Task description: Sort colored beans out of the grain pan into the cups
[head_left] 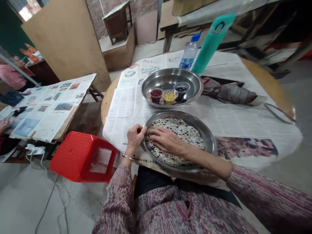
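A round steel basin (pixel 211 143) stands on the near side of the table, its bottom covered by a mix of white rice, dark, red and yellow beans (pixel 185 130). My left hand (pixel 136 139) is at the basin's left edge, its thumb and forefinger closed together at the rim. Reaching in from the right, my right hand (pixel 168 141) lies palm down over the mix. Its fingers are stretched and slightly bent, tips among the grains; anything under them is hidden. Behind stands a second steel basin (pixel 151 81) with cups of red beans (pixel 156 93), yellow beans (pixel 170 96) and black beans (pixel 181 89).
Newspaper (pixel 126 107) covers the round table. At its back are a water bottle (pixel 190 53) and a turquoise bottle (pixel 212 44); a grey folded umbrella-like bundle (pixel 231 93) lies right. A red stool (pixel 78 156) is at the left, near another papered table (pixel 56 107) and a person (pixel 12 74).
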### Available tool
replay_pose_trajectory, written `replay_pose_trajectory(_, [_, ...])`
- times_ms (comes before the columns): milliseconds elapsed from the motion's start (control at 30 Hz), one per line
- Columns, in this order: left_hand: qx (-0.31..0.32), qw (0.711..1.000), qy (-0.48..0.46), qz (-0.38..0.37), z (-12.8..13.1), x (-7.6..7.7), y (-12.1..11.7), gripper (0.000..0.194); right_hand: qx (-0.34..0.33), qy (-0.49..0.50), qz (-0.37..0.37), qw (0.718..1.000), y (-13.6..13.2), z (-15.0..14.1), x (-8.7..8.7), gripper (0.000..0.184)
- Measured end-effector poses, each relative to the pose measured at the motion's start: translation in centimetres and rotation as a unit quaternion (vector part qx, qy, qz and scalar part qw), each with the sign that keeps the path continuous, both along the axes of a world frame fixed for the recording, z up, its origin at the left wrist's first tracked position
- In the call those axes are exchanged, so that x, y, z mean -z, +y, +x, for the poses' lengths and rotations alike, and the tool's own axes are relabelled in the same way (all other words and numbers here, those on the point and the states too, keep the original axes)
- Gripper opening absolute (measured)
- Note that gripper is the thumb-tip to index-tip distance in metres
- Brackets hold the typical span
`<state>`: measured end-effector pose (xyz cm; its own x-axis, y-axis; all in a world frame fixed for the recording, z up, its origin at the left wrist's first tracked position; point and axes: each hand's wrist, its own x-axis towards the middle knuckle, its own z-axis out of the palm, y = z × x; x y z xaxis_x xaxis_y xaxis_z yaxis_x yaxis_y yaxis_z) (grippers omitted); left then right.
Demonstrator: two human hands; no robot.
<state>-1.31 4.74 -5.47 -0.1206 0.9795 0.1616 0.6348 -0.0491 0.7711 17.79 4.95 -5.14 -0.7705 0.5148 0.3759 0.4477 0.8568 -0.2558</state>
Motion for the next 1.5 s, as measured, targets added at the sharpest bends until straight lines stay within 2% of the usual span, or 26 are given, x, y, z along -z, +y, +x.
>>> replay_pose_trajectory(133, [-0.004,1.000,0.004,-0.007,0.0,0.1,0.0,0.029,0.108,-0.016,0.038,0.993,2.9,2.2,0.8,0.023])
replay_pose_trajectory(233, [-0.003,1.000,-0.004,-0.001,0.0,0.2,-0.1,0.028,0.175,-0.010,0.051,0.983,3.0,5.0,1.7,0.025])
replay_pose_trajectory(300, [-0.004,1.000,-0.006,0.002,0.1,0.4,-0.1,0.028,0.169,0.015,0.050,0.984,1.8,6.7,2.4,0.024])
replay_pose_trajectory(433, [-0.003,1.000,0.000,0.019,0.1,0.9,-0.2,0.026,0.108,0.058,0.032,0.992,-2.1,8.5,3.3,0.026])
replay_pose_trajectory(533, [-0.010,0.995,0.043,0.089,-0.1,0.7,-0.4,0.021,0.059,0.055,-0.001,0.997,-4.6,8.8,2.8,0.025])
replay_pose_trajectory(633, [-0.001,0.977,0.141,0.161,0.1,-0.6,-1.2,0.016,0.092,0.083,0.026,0.992,-5.4,9.2,1.6,0.023])
replay_pose_trajectory(700, [0.054,0.963,0.202,0.169,0.6,-1.8,-2.4,0.012,0.129,0.105,0.057,0.984,-5.3,9.8,0.8,0.021])
replay_pose_trajectory(733, [0.103,0.956,0.224,0.158,1.1,-2.4,-3.1,0.013,0.139,0.111,0.068,0.982,-5.2,10.1,0.5,0.019])
replay_pose_trajectory(800, [0.244,0.930,0.251,0.110,2.5,-3.1,-4.7,0.015,0.150,0.115,0.082,0.979,-5.0,10.7,0.3,0.018])
replay_pose_trajectory(867, [0.359,0.895,0.260,0.052,4.2,-3.3,-6.1,0.019,0.159,0.126,0.110,0.973,-5.1,11.1,0.7,0.019])
replay_pose_trajectory(967, [0.431,0.860,0.272,-0.023,6.6,-3.0,-7.1,0.021,0.200,0.163,0.144,0.955,-5.7,11.1,1.7,0.022])
replay_pose_trajectory(1033, [0.452,0.850,0.269,-0.042,7.8,-2.7,-6.7,0.020,0.227,0.195,0.110,0.948,-6.4,10.8,2.4,0.020])
replay_pose_trajectory(1100, [0.449,0.851,0.269,-0.042,8.6,-2.5,-5.9,0.018,0.246,0.222,0.045,0.942,-7.0,10.5,3.0,0.014])
replay_pose_trajectory(1167, [0.412,0.866,0.280,-0.032,9.0,-2.5,-4.8,0.017,0.256,0.244,-0.003,0.935,-7.4,10.2,3.3,0.011])
replay_pose_trajectory(1300, [0.260,0.913,0.314,-0.018,8.5,-2.7,-3.1,0.021,0.243,0.267,-0.005,0.933,-7.2,10.1,3.8,0.014])
replay_pose_trajectory(1433, [0.143,0.930,0.338,0.002,7.7,-2.9,-2.0,0.018,0.266,0.272,-0.005,0.925,-7.0,9.9,4.1,0.017])
replay_pose_trajectory(1500, [0.109,0.935,0.337,0.008,7.8,-2.9,-1.5,0.031,0.283,0.278,-0.018,0.918,-7.0,9.7,4.0,0.017])
